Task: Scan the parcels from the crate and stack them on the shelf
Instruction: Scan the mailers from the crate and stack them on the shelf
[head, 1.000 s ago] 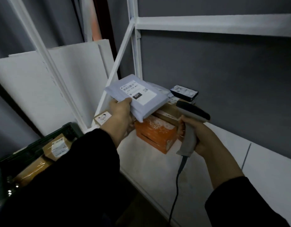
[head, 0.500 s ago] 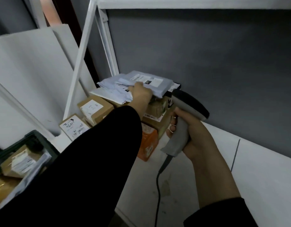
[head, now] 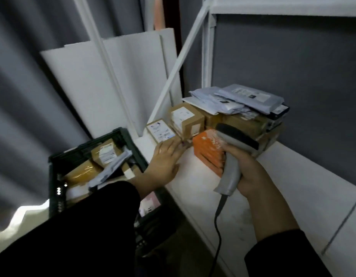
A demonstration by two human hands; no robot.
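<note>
Your left hand (head: 165, 158) empty, fingers flat | right hand (head: 247, 166) wrapped round barcode scanner (head: 231, 156) | crate (head: 89, 144) at 8 o'clock: take the labelled box (head: 106, 153) label-up, so you scan cleanly.

White boards (head: 77, 80) stand tilted before a grey curtain (head: 23, 86), left of a grey wall (head: 293, 62).

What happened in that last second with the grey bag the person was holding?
The left hand laid the grey mailer bag on top of the boxes on the shelf, let go and drew back, open, toward the crate. The right hand still grips the scanner; the boxes stayed put.
</note>
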